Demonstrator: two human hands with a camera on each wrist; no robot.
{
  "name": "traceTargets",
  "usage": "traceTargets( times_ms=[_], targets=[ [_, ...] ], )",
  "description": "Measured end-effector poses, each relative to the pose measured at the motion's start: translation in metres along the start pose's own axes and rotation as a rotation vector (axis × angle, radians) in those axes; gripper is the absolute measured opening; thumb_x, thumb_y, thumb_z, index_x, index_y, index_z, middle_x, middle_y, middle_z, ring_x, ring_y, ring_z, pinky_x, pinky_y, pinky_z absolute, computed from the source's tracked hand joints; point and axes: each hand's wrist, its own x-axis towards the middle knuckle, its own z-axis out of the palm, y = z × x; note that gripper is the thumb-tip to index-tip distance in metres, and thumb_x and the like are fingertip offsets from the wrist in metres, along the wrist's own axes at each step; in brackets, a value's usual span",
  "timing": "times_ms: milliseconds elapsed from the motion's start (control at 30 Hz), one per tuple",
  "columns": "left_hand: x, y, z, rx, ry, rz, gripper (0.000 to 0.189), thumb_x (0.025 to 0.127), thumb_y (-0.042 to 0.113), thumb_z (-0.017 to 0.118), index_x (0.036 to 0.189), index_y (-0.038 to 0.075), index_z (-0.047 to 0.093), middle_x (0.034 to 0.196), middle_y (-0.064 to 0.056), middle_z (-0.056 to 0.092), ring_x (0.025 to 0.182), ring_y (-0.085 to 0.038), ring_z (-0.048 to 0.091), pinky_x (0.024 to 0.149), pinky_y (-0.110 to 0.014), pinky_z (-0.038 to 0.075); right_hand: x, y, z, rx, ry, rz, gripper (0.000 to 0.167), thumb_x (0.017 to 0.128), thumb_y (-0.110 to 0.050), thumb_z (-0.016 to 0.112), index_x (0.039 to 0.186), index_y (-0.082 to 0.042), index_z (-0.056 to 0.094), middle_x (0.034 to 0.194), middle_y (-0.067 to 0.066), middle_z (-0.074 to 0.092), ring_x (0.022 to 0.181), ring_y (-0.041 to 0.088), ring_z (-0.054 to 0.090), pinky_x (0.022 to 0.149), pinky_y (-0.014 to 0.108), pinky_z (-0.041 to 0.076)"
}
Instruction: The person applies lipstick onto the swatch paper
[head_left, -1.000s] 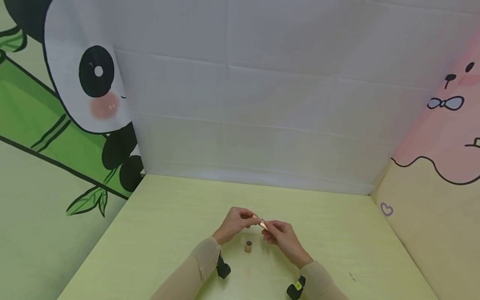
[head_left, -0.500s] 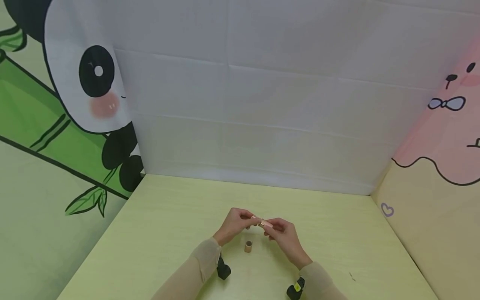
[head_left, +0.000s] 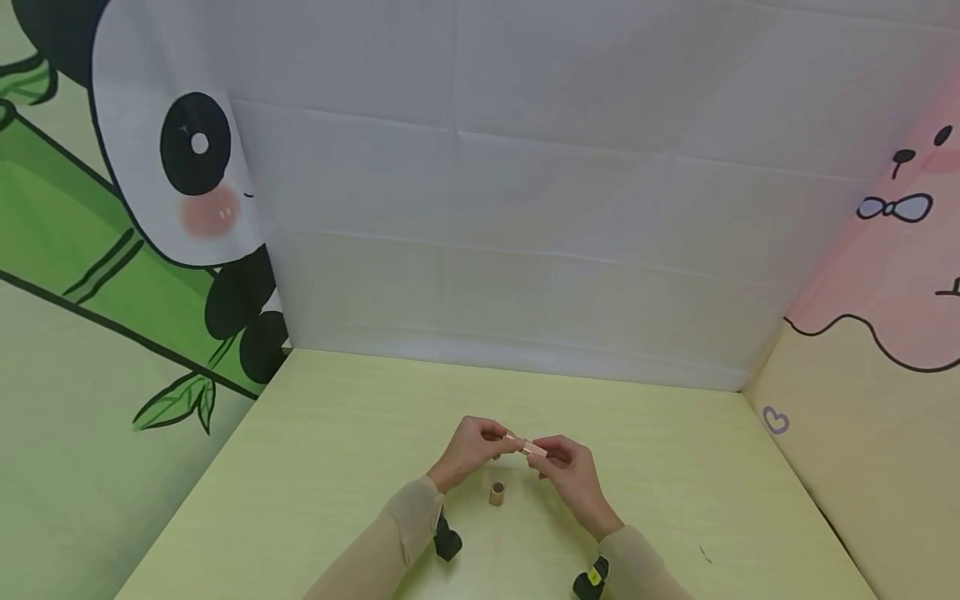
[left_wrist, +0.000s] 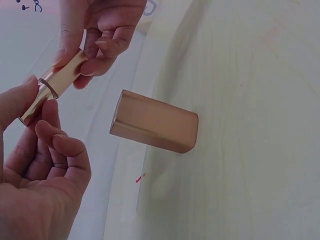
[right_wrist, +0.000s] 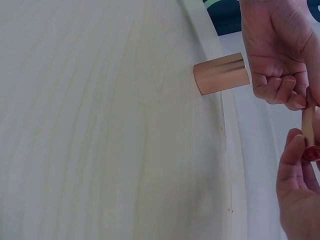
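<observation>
A rose-gold lipstick tube (head_left: 535, 448), its cap off, is held above the table between both hands. My left hand (head_left: 472, 450) pinches the narrower shiny base between thumb and fingers. At the wider end, the thumb and fingertips of my right hand (head_left: 573, 475) grip the sleeve. A dark seam between base and sleeve shows on the lipstick (left_wrist: 65, 77) in the left wrist view. Red lipstick (right_wrist: 312, 153) is visible inside the open end in the right wrist view, partly cut off by the frame. The cap (head_left: 497, 494) stands upright on the table below the hands.
The pale wood-grain table (head_left: 360, 417) meets a white cloth backdrop (head_left: 480, 267). Printed side walls rise left and right, one with a panda (head_left: 187, 217). Black wrist cameras, such as the left one (head_left: 447, 540), hang beneath both sleeves.
The right hand has shifted slightly along the lipstick, its fingers now further right, so more of the sleeve shows. The left hand has hardly moved, and the cap has stayed in place.
</observation>
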Motion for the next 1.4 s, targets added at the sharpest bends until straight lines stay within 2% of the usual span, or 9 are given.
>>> traceTargets(
  times_ms=[267,367,500,700,833,1033,1267,1400],
  targets=[
    [-0.002,0.001,-0.001,0.011,-0.020,0.001,0.019,0.079,0.024,0.080,0.085,0.007,0.075,0.080,-0.003,0.069,0.076,-0.036,0.061,0.068,-0.049,0.050,-0.005,-0.007,0.003,-0.015,0.005,-0.015,0.021,0.086,0.001,0.068,0.106,0.008,0.064,0.096,0.017,0.065,0.085,0.034,0.064,0.071,0.040,0.054],
    [-0.003,0.002,-0.002,0.003,-0.030,-0.001,0.019,0.080,0.023,0.080,0.087,0.006,0.074,0.080,-0.004,0.069,0.074,-0.027,0.062,0.067,-0.043,0.051,-0.004,-0.005,0.002,-0.022,-0.001,-0.012,0.021,0.086,0.001,0.069,0.106,0.008,0.064,0.096,0.017,0.065,0.086,0.036,0.064,0.072,0.041,0.054],
    [-0.004,0.000,-0.003,-0.032,-0.068,-0.009,0.020,0.078,0.017,0.081,0.091,0.004,0.073,0.082,-0.005,0.069,0.074,-0.019,0.064,0.069,-0.036,0.053,-0.003,0.002,0.000,-0.012,-0.004,-0.014,0.021,0.086,0.001,0.069,0.105,0.007,0.064,0.095,0.016,0.066,0.084,0.032,0.065,0.069,0.036,0.054],
    [-0.005,-0.005,-0.004,-0.049,-0.118,-0.001,0.028,0.076,0.014,0.082,0.098,-0.001,0.071,0.087,-0.007,0.070,0.077,-0.020,0.066,0.069,-0.031,0.054,-0.001,0.020,-0.004,-0.034,0.035,-0.017,0.021,0.086,-0.005,0.071,0.106,0.002,0.066,0.096,0.014,0.067,0.082,0.024,0.066,0.067,0.031,0.054],
    [-0.009,-0.010,-0.007,-0.032,-0.138,-0.010,0.035,0.076,0.015,0.082,0.102,-0.005,0.069,0.091,-0.012,0.069,0.080,-0.020,0.065,0.071,-0.030,0.053,-0.004,0.020,-0.005,-0.046,0.064,-0.034,0.022,0.086,-0.008,0.071,0.106,0.002,0.067,0.097,0.014,0.067,0.081,0.025,0.066,0.066,0.030,0.053],
    [-0.020,-0.013,-0.016,-0.002,-0.190,-0.044,0.044,0.075,0.017,0.083,0.108,-0.007,0.066,0.100,-0.022,0.065,0.084,-0.021,0.063,0.075,-0.031,0.051,-0.008,0.018,-0.006,-0.036,0.060,-0.004,0.023,0.087,-0.010,0.071,0.106,0.001,0.067,0.096,0.014,0.067,0.081,0.025,0.066,0.066,0.029,0.053],
    [-0.028,-0.012,-0.019,0.074,-0.252,-0.074,0.047,0.068,0.015,0.087,0.107,-0.002,0.067,0.099,-0.015,0.066,0.089,-0.025,0.061,0.076,-0.031,0.050,-0.011,0.019,-0.009,-0.024,0.079,0.030,0.021,0.085,-0.008,0.072,0.105,-0.001,0.068,0.096,0.013,0.068,0.081,0.025,0.066,0.067,0.030,0.053],
    [-0.034,-0.013,-0.018,0.158,-0.249,-0.083,0.047,0.065,0.012,0.088,0.106,0.001,0.068,0.093,-0.006,0.066,0.086,-0.022,0.061,0.076,-0.030,0.050,-0.012,0.021,-0.011,-0.017,0.083,0.045,0.019,0.085,-0.005,0.071,0.104,-0.001,0.068,0.095,0.013,0.068,0.080,0.025,0.066,0.066,0.030,0.053]
  ],
)
